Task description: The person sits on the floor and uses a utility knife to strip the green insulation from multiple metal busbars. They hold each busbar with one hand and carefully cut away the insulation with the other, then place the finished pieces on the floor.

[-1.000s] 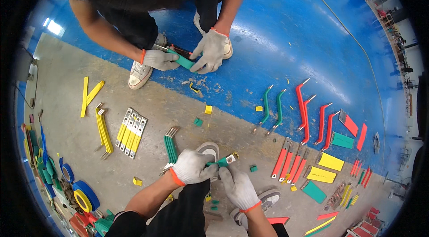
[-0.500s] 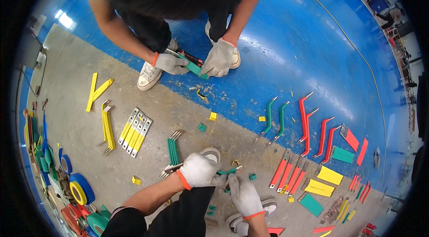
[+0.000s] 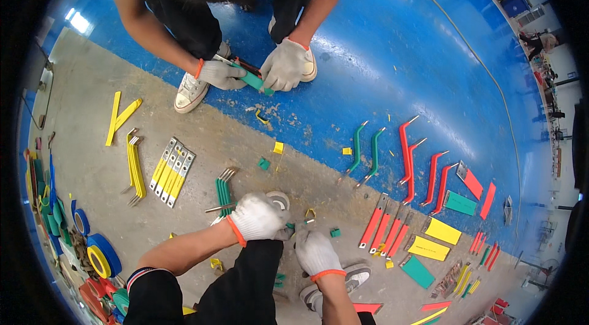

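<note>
My left hand (image 3: pixel 261 217), in a pale knit glove with an orange cuff, is closed round a bent metal bar in green sleeving (image 3: pixel 291 225). The bar is mostly hidden by the fingers; its bare tip (image 3: pixel 310 221) shows to the right. My right hand (image 3: pixel 318 251), gloved alike, is closed with its fingertips at the same bar. A thin metal rod (image 3: pixel 219 208) sticks out left of my left hand; I cannot tell whether it is held. Several bent green-sleeved bars (image 3: pixel 224 189) lie just beyond that hand. Green sleeve scraps (image 3: pixel 335 233) lie near the right.
Opposite, a co-worker's gloved hands (image 3: pixel 283 66) hold a green sleeve piece (image 3: pixel 253 80). Yellow-sleeved flat bars (image 3: pixel 172 172) lie left; red bent bars (image 3: pixel 405 156), red flat bars (image 3: pixel 384 230) and yellow flat pieces (image 3: pixel 428 248) lie right. Tape rolls (image 3: pixel 101 257) sit at far left.
My hands have drawn closer together and the green bar now shows less between them. The whole view has shifted, moving the floor items slightly left. The co-worker still holds the green piece.
</note>
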`<state>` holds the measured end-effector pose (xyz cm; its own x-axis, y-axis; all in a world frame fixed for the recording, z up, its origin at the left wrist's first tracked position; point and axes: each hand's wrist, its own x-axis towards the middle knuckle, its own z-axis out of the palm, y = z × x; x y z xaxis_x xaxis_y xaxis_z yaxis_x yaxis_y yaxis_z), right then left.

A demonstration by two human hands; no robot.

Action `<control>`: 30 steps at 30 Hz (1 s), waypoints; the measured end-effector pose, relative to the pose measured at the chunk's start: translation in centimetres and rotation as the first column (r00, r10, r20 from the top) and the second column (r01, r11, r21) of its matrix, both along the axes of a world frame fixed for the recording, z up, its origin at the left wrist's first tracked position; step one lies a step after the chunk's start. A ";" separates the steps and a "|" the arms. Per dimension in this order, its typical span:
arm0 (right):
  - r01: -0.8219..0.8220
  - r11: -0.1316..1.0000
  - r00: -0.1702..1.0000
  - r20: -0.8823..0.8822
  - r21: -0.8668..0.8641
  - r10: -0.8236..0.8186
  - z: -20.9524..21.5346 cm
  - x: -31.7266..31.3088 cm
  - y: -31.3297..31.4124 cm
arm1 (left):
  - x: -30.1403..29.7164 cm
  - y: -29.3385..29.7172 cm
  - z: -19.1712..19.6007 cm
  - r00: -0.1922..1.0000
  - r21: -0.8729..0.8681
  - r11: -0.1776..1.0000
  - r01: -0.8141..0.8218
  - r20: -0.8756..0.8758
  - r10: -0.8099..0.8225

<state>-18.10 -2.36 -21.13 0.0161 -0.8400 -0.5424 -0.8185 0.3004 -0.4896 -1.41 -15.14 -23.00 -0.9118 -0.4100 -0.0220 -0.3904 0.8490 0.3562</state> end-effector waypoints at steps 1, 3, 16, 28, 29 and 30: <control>0.089 0.995 0.996 0.028 0.036 -0.090 0.2 0.2 -0.3 | 0.1 -0.3 0.3 1.000 -0.011 1.000 -0.010 -0.001 0.010; 0.259 0.959 0.961 0.072 0.115 -0.268 0.9 0.7 -0.6 | 0.5 -0.2 -0.7 0.999 -0.066 0.997 -0.030 -0.045 0.027; 0.404 0.913 0.902 0.144 0.048 -0.407 5.5 1.0 -1.9 | 0.3 -0.3 2.1 0.968 0.176 0.965 -0.193 -0.124 0.217; 0.393 0.919 0.869 0.319 0.021 -0.379 6.7 -0.1 -1.6 | 0.0 -0.3 3.3 0.923 0.352 0.905 -0.238 -0.208 0.323; 0.390 0.921 0.871 0.318 0.015 -0.374 6.7 -0.2 -1.7 | 0.0 -0.3 3.4 0.923 0.369 0.899 -0.236 -0.204 0.327; 0.386 0.922 0.874 0.317 0.009 -0.369 6.8 -0.2 -1.7 | -0.1 -0.4 3.4 0.921 0.382 0.895 -0.232 -0.210 0.329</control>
